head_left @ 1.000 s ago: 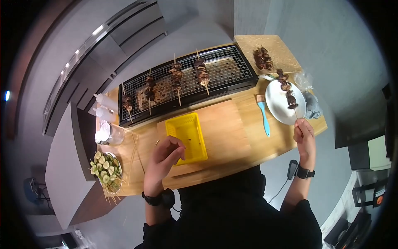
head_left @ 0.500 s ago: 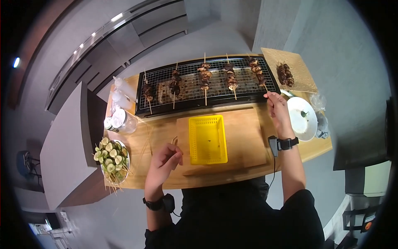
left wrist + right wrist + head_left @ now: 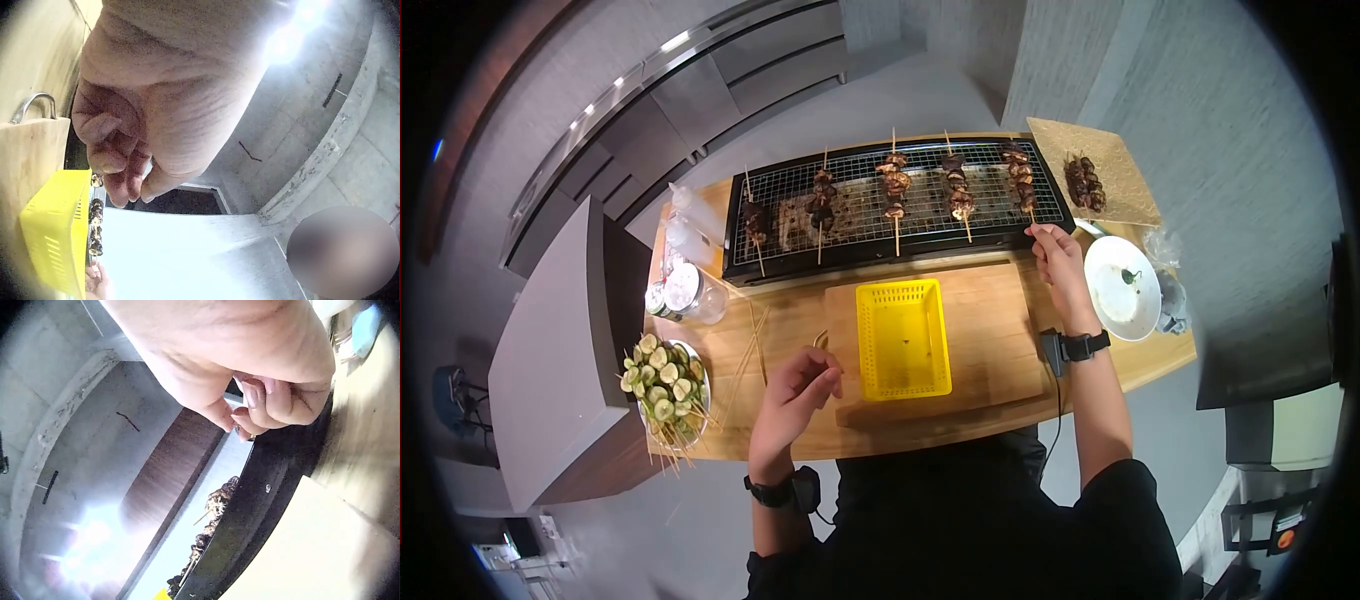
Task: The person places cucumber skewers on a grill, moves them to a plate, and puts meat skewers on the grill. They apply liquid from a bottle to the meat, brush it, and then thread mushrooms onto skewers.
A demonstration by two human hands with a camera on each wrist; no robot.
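Note:
The right hand (image 3: 1063,270) pinches the near stick end of the rightmost skewer (image 3: 1020,180), which lies on the wire rack of the black grill (image 3: 840,262). In the right wrist view the right hand (image 3: 262,381) has thumb and fingertips together at the grill's edge. Several other meat skewers, one of them the middle skewer (image 3: 894,185), lie across the rack. Left of the yellow basket (image 3: 905,340), the left hand (image 3: 792,405) hangs with loosely curled fingers and holds nothing; the left wrist view shows this hand (image 3: 156,106) above the basket's side.
Behind the white plate (image 3: 1122,290) at the right lies a gold board (image 3: 1125,190) with meat skewers. Cucumber skewers (image 3: 665,385) fill a plate at the left, near bottles (image 3: 690,240) and a jar (image 3: 700,293). The basket stands on a cutting board (image 3: 990,330).
The right hand has brought its skewer from above the white plate onto the right end of the grill, then shifted its near end slightly left. The left hand has stayed loosely curled.

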